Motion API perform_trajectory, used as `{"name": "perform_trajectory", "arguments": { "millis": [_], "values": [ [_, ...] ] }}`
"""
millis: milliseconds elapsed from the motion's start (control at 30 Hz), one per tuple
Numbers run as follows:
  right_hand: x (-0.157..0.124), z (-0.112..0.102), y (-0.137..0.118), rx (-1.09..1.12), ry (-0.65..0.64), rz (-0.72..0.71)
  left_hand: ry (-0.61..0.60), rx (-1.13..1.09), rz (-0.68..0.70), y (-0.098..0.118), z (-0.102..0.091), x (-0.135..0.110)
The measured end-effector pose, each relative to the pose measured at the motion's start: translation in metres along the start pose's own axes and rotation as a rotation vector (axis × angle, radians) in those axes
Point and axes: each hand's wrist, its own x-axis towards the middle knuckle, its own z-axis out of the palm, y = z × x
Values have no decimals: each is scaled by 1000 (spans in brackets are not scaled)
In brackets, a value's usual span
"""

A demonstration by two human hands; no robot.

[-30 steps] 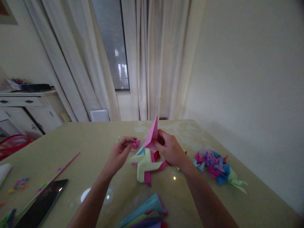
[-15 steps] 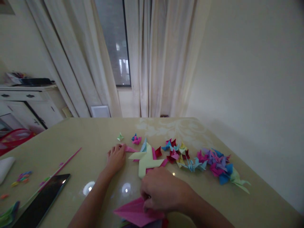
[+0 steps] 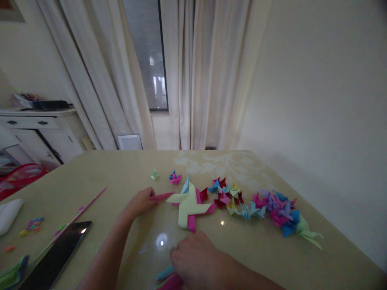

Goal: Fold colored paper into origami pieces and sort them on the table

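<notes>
My left hand (image 3: pixel 145 201) is closed on the end of a slim pink folded paper (image 3: pixel 161 196), whose tip reaches a pale green pinwheel-like origami piece (image 3: pixel 188 206) with pink and light blue parts, lying flat on the table. Near the front edge of the view, my right hand (image 3: pixel 195 257) is curled with its fingertips hidden. Pink folded paper (image 3: pixel 171 282) sticks out from beneath it, in its grip as far as I can see. Beside that shows a light blue folded paper (image 3: pixel 164 273).
Small origami pieces (image 3: pixel 225 197) and paper cranes (image 3: pixel 249 210) lie to the right, near a colourful origami cluster (image 3: pixel 281 209). A green paper star (image 3: pixel 154 175) sits farther back. On the left are a black tablet (image 3: pixel 57 253), a thin pink-green stick (image 3: pixel 81 213) and a white object (image 3: pixel 9 215).
My right hand has moved down toward me, and the pink paper under it has shifted lower, mostly out of view. My left hand has slid slightly left and nearer with the slim pink paper.
</notes>
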Motion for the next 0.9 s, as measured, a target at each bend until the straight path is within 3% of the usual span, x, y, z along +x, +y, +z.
{"name": "perform_trajectory", "arguments": {
  "millis": [67, 167, 267, 367, 500, 667, 800, 900],
  "values": [
    [-11, -17, 7, 78, 87, 46, 23, -57, 43, 3, -14, -5],
    [-21, -39, 24, 203, 385, 160, 65, -239, 215, 19, -38, -18],
    [-24, -51, 42, 298, 759, 316, 29, -534, 461, 51, -56, -37],
    [-26, -56, 52, 472, 943, 340, 87, -689, 545, 89, -58, -55],
    [-30, -60, 53, 694, 1073, 226, 328, -684, 637, 126, -44, -71],
    [-27, -60, 57, 785, 1154, 214, 427, -629, 814, 141, -33, -76],
    [-26, -57, 65, 762, 1121, 214, 344, -602, 834, 137, -39, -77],
    [-34, -61, 68, 558, 1121, 311, 78, -526, 736, 126, -46, -78]
  ]
}}
